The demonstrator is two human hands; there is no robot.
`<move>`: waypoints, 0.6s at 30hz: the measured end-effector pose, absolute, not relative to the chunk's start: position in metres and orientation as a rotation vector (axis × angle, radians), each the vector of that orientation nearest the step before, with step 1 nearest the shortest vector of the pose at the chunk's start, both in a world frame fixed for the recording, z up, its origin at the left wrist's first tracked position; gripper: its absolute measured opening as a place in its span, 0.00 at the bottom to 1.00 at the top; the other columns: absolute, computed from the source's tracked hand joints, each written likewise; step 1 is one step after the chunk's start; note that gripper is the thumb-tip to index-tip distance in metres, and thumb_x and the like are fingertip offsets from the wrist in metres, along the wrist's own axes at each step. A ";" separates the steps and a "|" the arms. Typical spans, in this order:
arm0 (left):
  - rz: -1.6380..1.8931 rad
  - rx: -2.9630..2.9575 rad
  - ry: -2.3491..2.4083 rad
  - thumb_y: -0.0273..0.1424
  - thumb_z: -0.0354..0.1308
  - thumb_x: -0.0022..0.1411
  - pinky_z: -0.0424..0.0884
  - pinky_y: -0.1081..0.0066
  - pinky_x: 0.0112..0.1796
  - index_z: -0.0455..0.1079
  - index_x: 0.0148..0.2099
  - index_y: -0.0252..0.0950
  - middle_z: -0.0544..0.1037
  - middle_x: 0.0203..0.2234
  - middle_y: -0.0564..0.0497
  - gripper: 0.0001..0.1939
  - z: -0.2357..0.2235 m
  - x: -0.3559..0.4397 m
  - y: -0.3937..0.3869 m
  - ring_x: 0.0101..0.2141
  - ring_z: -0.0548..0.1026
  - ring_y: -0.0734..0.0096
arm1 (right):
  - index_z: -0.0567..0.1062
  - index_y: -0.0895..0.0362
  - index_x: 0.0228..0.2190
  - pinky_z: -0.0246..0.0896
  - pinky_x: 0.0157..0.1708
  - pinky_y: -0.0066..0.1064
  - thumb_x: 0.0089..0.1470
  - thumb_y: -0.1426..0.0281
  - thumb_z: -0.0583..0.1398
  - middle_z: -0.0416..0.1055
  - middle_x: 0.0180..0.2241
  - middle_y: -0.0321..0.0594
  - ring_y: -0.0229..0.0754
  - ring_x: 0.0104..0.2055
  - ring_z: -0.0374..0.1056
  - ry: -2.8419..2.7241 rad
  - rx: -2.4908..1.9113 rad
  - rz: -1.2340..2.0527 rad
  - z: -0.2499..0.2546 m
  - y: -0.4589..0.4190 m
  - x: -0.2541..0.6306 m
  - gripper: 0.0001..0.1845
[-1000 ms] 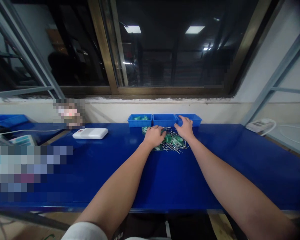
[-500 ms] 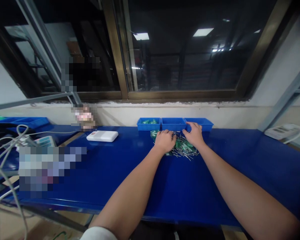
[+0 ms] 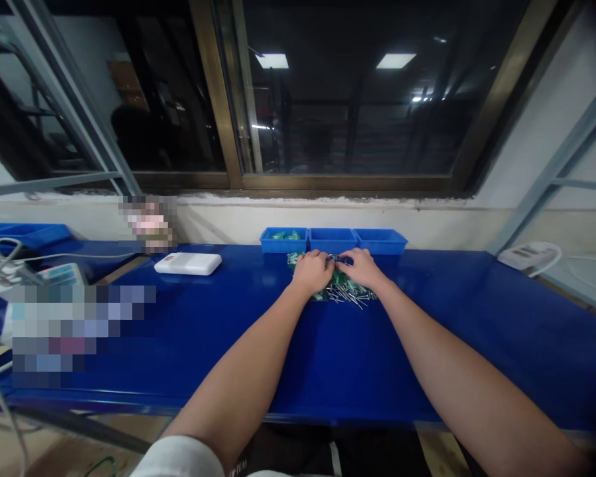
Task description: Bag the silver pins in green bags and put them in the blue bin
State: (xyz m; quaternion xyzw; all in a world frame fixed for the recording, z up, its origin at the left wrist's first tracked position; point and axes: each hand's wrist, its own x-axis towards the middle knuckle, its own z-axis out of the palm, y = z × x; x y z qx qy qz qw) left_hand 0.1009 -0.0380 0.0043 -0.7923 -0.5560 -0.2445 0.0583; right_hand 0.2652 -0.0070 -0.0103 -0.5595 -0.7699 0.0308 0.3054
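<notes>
A pile of long, thin metal pins (image 3: 348, 293) lies on the blue tabletop, mixed with small green-and-white packets (image 3: 292, 261). My left hand (image 3: 312, 271) rests over the left part of the pile, its fingers curled inward. Opposite it, my right hand (image 3: 361, 267) curls over the right part, thumb and fingertips turned towards the left hand. Some pins show between the fingertips of both hands, near the pile's far side. The fingertips are partly hidden, and the pins' exact kind is too small to make out.
Behind the pile stand three joined blue bins: the left bin (image 3: 284, 246) holds green packets, beside the middle bin (image 3: 332, 248) and right bin (image 3: 380, 249). A white box-shaped device (image 3: 187, 264) lies left. A white power strip (image 3: 529, 256) lies far right.
My right hand has come down from beside the right bin and moved inward, closing over the pins. My left hand stays on the pile. The whole view has shifted slightly.
</notes>
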 end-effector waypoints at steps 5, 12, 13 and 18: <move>-0.726 -2.445 -1.690 0.38 0.46 0.63 0.62 0.61 0.47 0.70 0.47 0.36 0.73 0.43 0.44 0.17 -0.002 0.097 -0.031 0.45 0.70 0.60 | 0.79 0.52 0.32 0.56 0.43 0.37 0.48 0.59 0.58 0.72 0.35 0.42 0.46 0.40 0.65 -2.157 -1.419 0.133 -0.012 -0.007 0.261 0.14; -0.702 -2.491 -1.683 0.36 0.46 0.62 0.62 0.59 0.47 0.70 0.46 0.37 0.73 0.42 0.44 0.16 -0.004 0.096 -0.028 0.45 0.70 0.59 | 0.78 0.53 0.26 0.60 0.34 0.31 0.45 0.66 0.60 0.75 0.28 0.38 0.42 0.32 0.69 -2.104 -1.319 0.255 -0.007 -0.007 0.257 0.07; -0.699 -2.493 -1.681 0.36 0.46 0.62 0.63 0.59 0.47 0.70 0.45 0.37 0.73 0.42 0.44 0.16 -0.004 0.097 -0.029 0.45 0.70 0.59 | 0.78 0.53 0.26 0.60 0.33 0.31 0.45 0.67 0.60 0.75 0.27 0.37 0.42 0.31 0.69 -2.095 -1.319 0.265 -0.007 -0.007 0.257 0.06; -0.699 -2.505 -1.681 0.36 0.46 0.62 0.62 0.58 0.47 0.71 0.43 0.38 0.73 0.41 0.45 0.15 -0.003 0.097 -0.030 0.45 0.70 0.60 | 0.77 0.54 0.22 0.60 0.33 0.32 0.45 0.69 0.59 0.74 0.24 0.37 0.42 0.29 0.68 -2.063 -1.367 0.268 -0.010 -0.003 0.256 0.07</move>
